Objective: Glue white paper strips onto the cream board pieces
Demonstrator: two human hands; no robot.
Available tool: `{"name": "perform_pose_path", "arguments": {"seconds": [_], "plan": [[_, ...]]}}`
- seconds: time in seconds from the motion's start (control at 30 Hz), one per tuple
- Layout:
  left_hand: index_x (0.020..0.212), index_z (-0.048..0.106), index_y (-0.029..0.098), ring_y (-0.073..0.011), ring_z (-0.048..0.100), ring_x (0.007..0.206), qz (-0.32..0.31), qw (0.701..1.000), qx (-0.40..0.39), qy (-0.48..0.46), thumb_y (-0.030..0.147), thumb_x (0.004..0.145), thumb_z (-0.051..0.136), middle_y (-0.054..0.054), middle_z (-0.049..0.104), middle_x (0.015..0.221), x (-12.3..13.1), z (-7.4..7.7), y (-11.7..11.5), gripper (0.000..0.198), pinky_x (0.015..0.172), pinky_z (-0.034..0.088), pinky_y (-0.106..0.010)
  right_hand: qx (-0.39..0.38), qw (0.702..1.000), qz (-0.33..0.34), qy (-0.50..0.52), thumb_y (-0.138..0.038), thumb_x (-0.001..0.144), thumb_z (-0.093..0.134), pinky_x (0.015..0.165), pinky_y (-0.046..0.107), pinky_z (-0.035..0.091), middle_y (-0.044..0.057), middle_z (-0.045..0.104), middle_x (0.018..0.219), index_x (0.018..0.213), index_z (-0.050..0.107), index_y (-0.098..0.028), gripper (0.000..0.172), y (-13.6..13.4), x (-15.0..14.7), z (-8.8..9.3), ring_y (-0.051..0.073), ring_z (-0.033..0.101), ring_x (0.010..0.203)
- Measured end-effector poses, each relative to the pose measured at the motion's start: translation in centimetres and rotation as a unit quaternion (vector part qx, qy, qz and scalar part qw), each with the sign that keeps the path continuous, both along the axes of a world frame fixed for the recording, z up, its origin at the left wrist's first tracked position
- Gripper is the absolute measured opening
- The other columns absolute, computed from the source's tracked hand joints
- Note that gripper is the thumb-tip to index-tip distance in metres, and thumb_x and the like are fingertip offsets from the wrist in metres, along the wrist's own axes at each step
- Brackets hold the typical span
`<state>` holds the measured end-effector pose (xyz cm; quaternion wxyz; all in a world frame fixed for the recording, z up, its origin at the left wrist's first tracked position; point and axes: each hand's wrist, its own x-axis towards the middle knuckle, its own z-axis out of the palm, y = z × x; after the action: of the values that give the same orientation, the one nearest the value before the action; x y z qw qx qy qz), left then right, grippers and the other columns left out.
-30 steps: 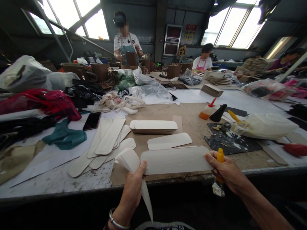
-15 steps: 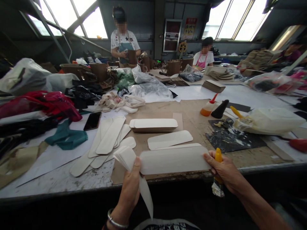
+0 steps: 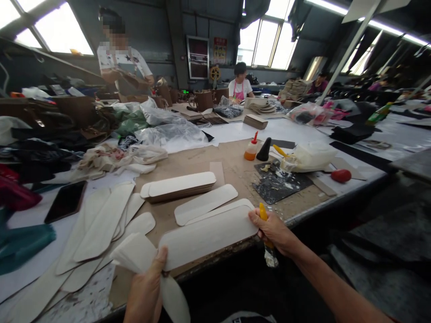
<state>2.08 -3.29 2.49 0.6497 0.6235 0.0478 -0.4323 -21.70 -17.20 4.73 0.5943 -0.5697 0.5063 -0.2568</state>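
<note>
Bench [image 3: 286, 128]: brown board [image 3: 190, 159] under stack of white-topped rounded strips [image 3: 182, 185].
Long white round-cornered sheet [image 3: 208, 235]: held on near side of stack.
Paste-caked yellow-handled brush [image 3: 270, 257]: sheet could be smeared if tipped inward.
Left hand [image 3: 146, 285]: fingers clamped on sheet's end, fanned white strips [image 3: 134, 252].
Right hand [image 3: 274, 232]: sheet corner pinched, brush gripped bristles-down.

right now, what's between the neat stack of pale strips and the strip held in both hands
In the head view, two things lie there: a loose pale strip, in plain sight, and a nearer strip, largely hidden behind the held strip.
</note>
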Motion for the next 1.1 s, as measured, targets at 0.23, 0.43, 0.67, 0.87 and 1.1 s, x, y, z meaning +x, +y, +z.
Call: {"name": "perform_pose_path", "arguments": {"seconds": [0.23,0.43,0.67,0.87,1.1], "plan": [[0.077,0.064,0.012,-0.0124,0.06,0.062,0.002,1.0,0.007,-0.001,0.027,0.075,0.068,-0.002,0.065,0.071,0.0,-0.6,0.0,0.016,0.051,0.05,-0.016,-0.037,0.999,0.011,0.014,-0.064,0.067,0.058,0.038,0.021,0.018,-0.008,0.035,0.045,0.065,0.041,-0.02,0.047,-0.1,-0.1,-0.1,0.006,0.029,0.038],[0.088,0.063,0.01,-0.0211,0.062,0.089,0.021,0.999,-0.037,-0.014,0.03,0.059,0.079,-0.007,0.067,0.092,-0.2,-0.9,0.0,0.038,0.077,0.052,-0.027,-0.035,0.999,0.006,-0.003,-0.067,0.064,0.059,0.039,0.02,0.019,-0.008,0.035,0.05,0.069,0.044,-0.018,0.051,-0.2,0.3,-0.6,0.005,0.029,0.041],[0.091,0.062,0.012,-0.0194,0.059,0.081,0.004,0.996,-0.076,-0.05,0.058,0.049,0.077,-0.003,0.064,0.077,-0.1,-0.7,0.3,0.064,0.071,0.046,-0.027,-0.013,0.999,0.009,0.039,-0.066,0.066,0.061,0.039,0.019,0.021,-0.008,0.037,0.045,0.071,0.048,-0.019,0.05,-1.1,0.6,-1.2,0.006,0.029,0.04],[0.087,0.061,0.012,-0.0125,0.053,0.068,0.01,0.994,-0.097,-0.044,0.057,0.062,0.071,0.0,0.059,0.072,0.8,-0.8,0.9,0.052,0.063,0.042,-0.023,-0.004,0.998,-0.015,0.063,-0.068,0.062,0.062,0.039,0.021,0.024,-0.007,0.037,0.044,0.069,0.045,-0.021,0.051,-1.3,1.2,-1.6,0.008,0.03,0.041],[0.094,0.062,0.012,-0.0113,0.05,0.067,-0.008,0.99,-0.133,-0.049,0.046,0.06,0.078,-0.002,0.06,0.077,1.9,-0.6,1.3,0.051,0.06,0.039,-0.021,-0.046,0.991,0.013,0.129,-0.071,0.067,0.055,0.039,0.022,0.028,-0.006,0.039,0.043,0.068,0.048,-0.021,0.051,-1.8,1.9,-2.4,0.01,0.035,0.039]]}}
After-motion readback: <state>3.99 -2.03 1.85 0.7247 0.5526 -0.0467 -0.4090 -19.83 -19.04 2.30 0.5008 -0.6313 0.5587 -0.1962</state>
